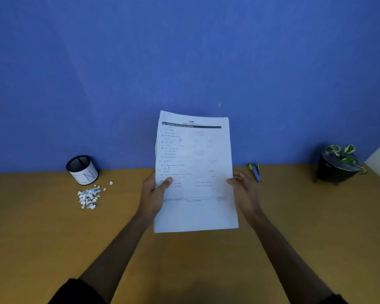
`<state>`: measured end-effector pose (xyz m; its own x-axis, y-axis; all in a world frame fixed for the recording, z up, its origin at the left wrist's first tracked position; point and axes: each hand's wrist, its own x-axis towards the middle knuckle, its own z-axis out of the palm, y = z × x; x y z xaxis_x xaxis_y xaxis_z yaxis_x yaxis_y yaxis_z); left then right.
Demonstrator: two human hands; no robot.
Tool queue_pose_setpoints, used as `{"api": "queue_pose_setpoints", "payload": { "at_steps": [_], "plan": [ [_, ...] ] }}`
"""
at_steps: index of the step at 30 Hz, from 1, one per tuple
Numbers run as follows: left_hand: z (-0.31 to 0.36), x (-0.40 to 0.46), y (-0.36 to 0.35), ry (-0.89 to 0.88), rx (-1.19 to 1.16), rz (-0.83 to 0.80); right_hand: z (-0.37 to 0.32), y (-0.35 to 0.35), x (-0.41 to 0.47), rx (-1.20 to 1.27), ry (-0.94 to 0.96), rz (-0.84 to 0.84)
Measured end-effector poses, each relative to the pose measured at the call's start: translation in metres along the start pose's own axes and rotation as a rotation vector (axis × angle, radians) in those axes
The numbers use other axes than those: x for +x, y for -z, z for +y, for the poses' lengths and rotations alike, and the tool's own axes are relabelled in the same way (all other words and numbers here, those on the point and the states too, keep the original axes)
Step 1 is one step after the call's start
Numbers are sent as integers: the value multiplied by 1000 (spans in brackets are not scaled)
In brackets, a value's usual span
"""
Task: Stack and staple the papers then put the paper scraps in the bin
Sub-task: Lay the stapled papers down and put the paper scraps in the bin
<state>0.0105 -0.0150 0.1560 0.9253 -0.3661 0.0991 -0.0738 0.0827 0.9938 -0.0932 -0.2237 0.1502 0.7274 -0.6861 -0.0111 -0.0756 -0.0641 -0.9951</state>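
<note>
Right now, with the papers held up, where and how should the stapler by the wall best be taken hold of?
Probably by the right hand, the nearer one, which only touches the papers at their edge. The stapler lies on the table with its long body running away from the person, so come from above and pinch across its narrow sides near the middle.

Counts: 2 hands, left hand (pixel 155 190) and right hand (pixel 244 189). 1 stack of papers (pixel 194 172), sheet count can't tell, at least 2 edges show at left side. 1 pile of paper scraps (pixel 88 196), too many and too small to count, plus approx. 2 strays beside it. 1 mesh bin (pixel 82 170). 1 stapler (pixel 255 172). 1 potted plant (pixel 339 164). 1 table (pixel 53 238).
</note>
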Motion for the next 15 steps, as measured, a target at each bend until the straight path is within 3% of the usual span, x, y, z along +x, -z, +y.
{"api": "queue_pose_setpoints", "payload": {
  "at_steps": [6, 15],
  "plan": [
    [-31, 1, -5, 266, -9, 17, 44, 4, 1, -125, -64, 11],
    [-82, -3, 10, 492, 127, -36, 99, 7, 9, -376, -145, -8]
  ]
}}
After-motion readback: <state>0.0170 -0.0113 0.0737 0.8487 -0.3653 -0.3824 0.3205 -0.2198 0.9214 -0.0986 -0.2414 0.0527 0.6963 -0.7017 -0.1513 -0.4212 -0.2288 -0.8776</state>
